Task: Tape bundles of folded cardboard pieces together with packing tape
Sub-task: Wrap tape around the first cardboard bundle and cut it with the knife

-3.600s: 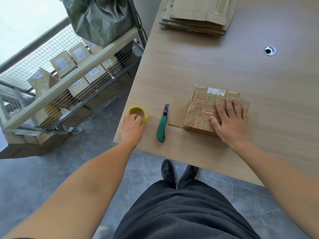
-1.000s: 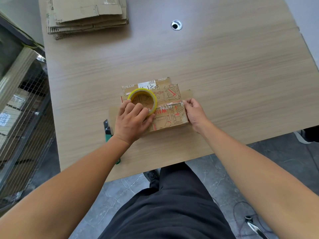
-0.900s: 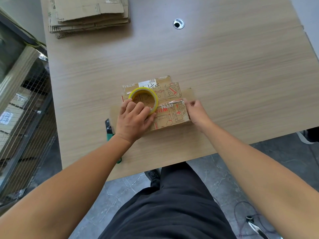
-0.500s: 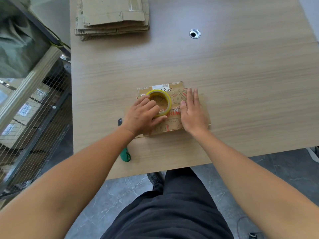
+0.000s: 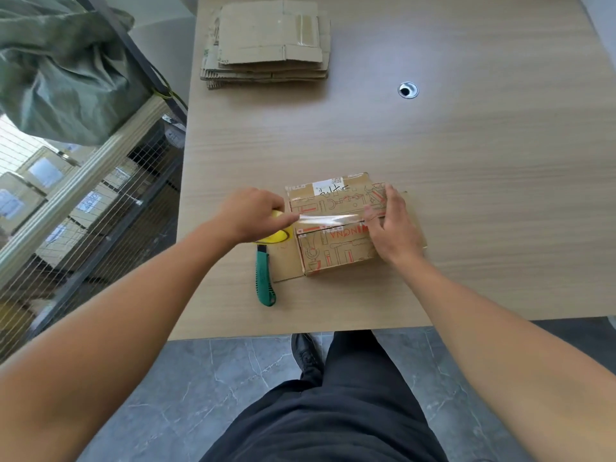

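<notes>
A bundle of folded cardboard pieces [image 5: 333, 248] with red print lies near the table's front edge. My left hand [image 5: 250, 213] grips the yellow roll of packing tape [image 5: 275, 236] just left of the bundle, most of the roll hidden under the hand. A clear strip of tape [image 5: 328, 220] stretches from the roll across the bundle's top. My right hand [image 5: 390, 225] lies flat on the bundle's right part, fingers pressing the tape's end down.
A green utility knife [image 5: 265, 280] lies on the wooden table [image 5: 466, 161] left of the bundle, below the roll. A stack of flattened cardboard [image 5: 266, 45] sits at the far left. A cable hole [image 5: 407, 90] is at the back. A wire rack [image 5: 83, 201] stands left.
My left hand has pulled the roll leftward off the bundle, drawing out a strip of tape. My right hand stays on the right part, holding the tape end.
</notes>
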The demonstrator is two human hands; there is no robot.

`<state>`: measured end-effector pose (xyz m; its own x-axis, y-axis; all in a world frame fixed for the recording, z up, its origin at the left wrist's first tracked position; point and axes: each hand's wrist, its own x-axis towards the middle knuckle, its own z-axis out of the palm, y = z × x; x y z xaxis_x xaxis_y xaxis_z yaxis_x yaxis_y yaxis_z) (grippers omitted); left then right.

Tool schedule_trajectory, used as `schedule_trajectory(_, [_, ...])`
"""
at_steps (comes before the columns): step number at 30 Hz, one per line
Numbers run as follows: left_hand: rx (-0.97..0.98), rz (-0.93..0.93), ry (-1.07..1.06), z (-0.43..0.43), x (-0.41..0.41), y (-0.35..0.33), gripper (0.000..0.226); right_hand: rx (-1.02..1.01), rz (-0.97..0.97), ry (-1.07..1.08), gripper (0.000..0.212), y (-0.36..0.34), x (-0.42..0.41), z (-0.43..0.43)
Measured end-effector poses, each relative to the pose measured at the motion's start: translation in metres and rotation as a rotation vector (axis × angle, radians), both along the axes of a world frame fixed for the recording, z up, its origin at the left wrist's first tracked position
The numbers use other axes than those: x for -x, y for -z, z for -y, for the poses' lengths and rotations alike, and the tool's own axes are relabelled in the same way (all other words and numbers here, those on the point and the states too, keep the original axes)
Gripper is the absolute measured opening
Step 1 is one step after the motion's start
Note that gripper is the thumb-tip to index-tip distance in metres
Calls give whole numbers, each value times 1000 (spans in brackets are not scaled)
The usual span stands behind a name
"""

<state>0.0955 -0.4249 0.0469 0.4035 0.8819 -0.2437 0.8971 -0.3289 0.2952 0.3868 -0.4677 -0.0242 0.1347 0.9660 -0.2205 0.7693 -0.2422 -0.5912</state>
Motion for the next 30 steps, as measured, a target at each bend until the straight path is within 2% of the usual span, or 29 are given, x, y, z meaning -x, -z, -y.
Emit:
schedule_trajectory(5, [46, -36, -131, 21, 0, 15, 49, -8, 104, -50, 84, -2, 1, 1])
schedule_trajectory(8, [9, -21, -210, 34, -2, 23, 48, 21, 133, -90, 85, -1, 0, 1])
schedule_trajectory(16, [-24, -67, -267, 37, -4, 47, 45, 90, 220, -141, 100, 1, -2, 1])
schedule_trajectory(25, [44, 160, -274, 42, -3, 52, 61, 156, 282, -151, 103, 0, -3, -4])
schedule_trajectory(30, [110, 215, -331, 51, -8, 56, 67, 213, 292, -177, 112, -4, -2, -7])
